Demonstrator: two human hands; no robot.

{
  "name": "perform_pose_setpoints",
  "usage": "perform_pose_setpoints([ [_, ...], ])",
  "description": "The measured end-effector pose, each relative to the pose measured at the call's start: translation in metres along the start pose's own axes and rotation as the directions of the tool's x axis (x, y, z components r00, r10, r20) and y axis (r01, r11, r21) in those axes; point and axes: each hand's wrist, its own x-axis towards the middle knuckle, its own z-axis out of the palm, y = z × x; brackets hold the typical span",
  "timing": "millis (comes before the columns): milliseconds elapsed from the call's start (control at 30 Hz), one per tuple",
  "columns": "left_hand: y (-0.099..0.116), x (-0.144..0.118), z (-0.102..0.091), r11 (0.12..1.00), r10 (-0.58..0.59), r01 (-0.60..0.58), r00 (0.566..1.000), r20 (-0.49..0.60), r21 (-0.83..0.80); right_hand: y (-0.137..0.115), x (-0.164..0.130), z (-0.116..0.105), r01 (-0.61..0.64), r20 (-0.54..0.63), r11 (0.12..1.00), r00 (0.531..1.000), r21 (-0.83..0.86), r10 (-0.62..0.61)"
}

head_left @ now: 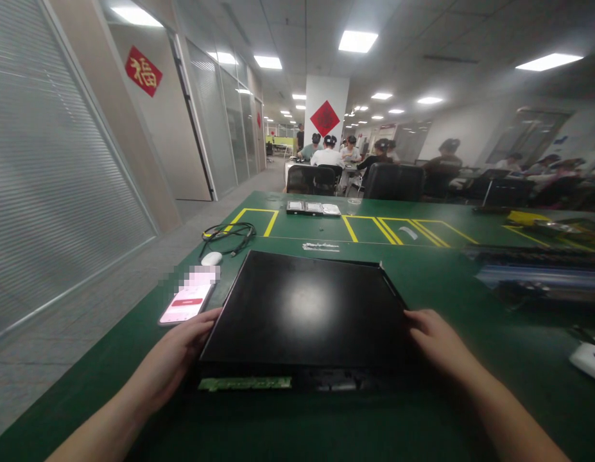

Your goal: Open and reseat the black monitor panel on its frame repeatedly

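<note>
**Open-plan office set up as an electronics workroom**

Recessed ceiling light panels (357, 41), glass-walled rooms with blinds (51, 186) and black office chairs (396, 181) mark an office. The long green tabletop (441, 282) carries yellow taped bays (258, 221), cables (228, 234) and hard drives (313, 208); people (327, 154) sit working at tables behind.

Phone (187, 301) just left of black case (304, 314)
</note>
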Motion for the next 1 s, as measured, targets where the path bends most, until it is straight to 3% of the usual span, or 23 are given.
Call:
perform_pose_setpoints([
  [267,-0.01,0.007,-0.011,0.969,0.162,-0.177,0.982,0.094,0.171,0.005,0.002,0.004,0.014,-0.028,0.999,1.0,0.035,-0.013],
  [467,-0.019,0.014,-0.02,0.952,0.244,-0.24,0.97,0.004,0.192,0.011,0.006,0.007,-0.019,-0.031,0.997,0.999,0.074,0.022],
  [700,-0.02,0.015,-0.023,0.935,0.326,-0.34,0.935,0.136,0.095,0.014,0.007,0.01,-0.081,-0.082,0.964,0.991,0.255,0.105],
  [867,-0.015,0.004,-0.014,0.932,0.347,-0.359,0.926,0.15,0.055,0.012,0.01,0.011,-0.124,-0.136,0.897,0.97,0.425,0.199],
  [1000,-0.014,-0.001,-0.011,0.955,0.295,-0.297,0.945,0.138,-0.007,0.005,0.007,0.008,-0.184,-0.038,0.721,0.959,0.668,0.28],
])
